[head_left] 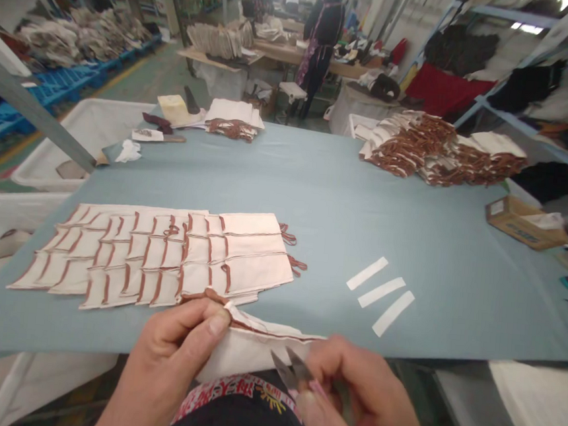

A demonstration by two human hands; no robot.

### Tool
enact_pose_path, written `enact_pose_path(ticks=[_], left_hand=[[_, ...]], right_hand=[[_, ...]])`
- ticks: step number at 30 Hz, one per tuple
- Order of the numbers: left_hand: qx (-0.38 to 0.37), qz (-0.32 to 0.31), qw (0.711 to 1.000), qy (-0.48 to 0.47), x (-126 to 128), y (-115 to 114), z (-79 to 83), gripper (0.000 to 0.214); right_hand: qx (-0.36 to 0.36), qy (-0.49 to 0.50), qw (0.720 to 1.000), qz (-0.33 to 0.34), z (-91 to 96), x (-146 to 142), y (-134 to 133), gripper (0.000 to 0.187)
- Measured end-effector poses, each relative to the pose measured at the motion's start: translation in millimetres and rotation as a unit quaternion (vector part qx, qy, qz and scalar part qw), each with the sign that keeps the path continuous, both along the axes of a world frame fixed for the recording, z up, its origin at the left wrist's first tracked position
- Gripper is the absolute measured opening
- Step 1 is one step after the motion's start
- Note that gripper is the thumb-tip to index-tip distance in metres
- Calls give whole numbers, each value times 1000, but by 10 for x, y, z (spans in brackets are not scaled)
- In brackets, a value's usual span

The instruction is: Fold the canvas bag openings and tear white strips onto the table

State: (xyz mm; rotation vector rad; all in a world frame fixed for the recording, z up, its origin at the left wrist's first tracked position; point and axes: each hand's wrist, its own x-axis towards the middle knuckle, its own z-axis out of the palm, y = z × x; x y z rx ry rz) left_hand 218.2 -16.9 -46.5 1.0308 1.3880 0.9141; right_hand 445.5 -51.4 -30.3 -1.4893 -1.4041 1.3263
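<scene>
My left hand (178,343) pinches the near edge of a cream cloth bag with brown trim (253,343), thumb on top, at the front edge of the grey-blue table (345,198). My right hand (362,399) is closed round a small pair of thread snips (290,366), blades pointing at the bag's lower edge. Just beyond my hands lie several overlapping rows of the same cream bags (161,255), fanned out flat.
Three white strips (381,293) lie to the right. Piles of bags with brown handles (433,150) sit far right, a smaller stack (235,119) at the far edge. A cardboard box (524,221) stands right. A person stands at another table beyond. White bins flank the left side.
</scene>
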Motion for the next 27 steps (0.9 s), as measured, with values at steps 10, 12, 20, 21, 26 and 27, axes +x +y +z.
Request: enact_pose_path(ticks=[10,12,20,21,26,27], left_hand=[[-9,-18,1000,-13,74,-33,44,52],[-5,-18,1000,-6,94,-32,59,52],[14,-34,998,54,158,-19,137,49],[14,-38,997,60,164,-19,146,48],[5,-39,997,67,196,-23,159,47],[5,-39,998,57,199,-26,147,47]], right_hand=[[-47,-32,985,160,234,-42,468,20],[-61,-30,984,162,211,-16,463,20],[-36,-76,979,188,172,52,499,14],[-33,-75,979,189,168,60,502,14],[-37,-64,981,180,136,91,516,16],[-39,-59,981,181,127,94,517,16]])
